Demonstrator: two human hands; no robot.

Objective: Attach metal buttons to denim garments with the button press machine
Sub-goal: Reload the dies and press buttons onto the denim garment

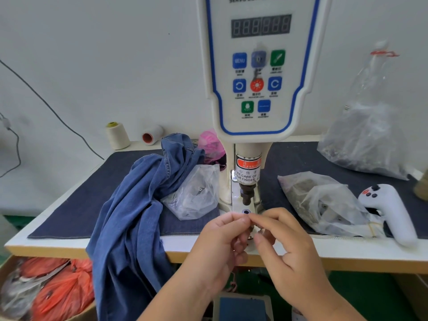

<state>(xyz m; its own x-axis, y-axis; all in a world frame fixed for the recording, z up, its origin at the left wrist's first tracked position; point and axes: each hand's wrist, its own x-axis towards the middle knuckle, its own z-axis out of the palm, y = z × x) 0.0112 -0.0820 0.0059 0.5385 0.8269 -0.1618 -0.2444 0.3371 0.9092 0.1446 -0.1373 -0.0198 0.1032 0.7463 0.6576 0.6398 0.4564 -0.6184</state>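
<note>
Two thread cones (117, 135) far left on counter (69, 218), one upright, one (151, 135) lying. White handheld controller (393, 212) at right near edge. Pink bag (209, 141) behind machine. Orange bags (62, 290) in box below left. Cable (53, 112) crosses wall.

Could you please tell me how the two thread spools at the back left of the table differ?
The cream spool stands upright, while the white spool lies on its side. The cream spool shows a yellow-green core at its top; the white spool shows an orange-red core end facing the camera. The cream spool sits further left. Both are pale thread cones resting near the wall.
</note>
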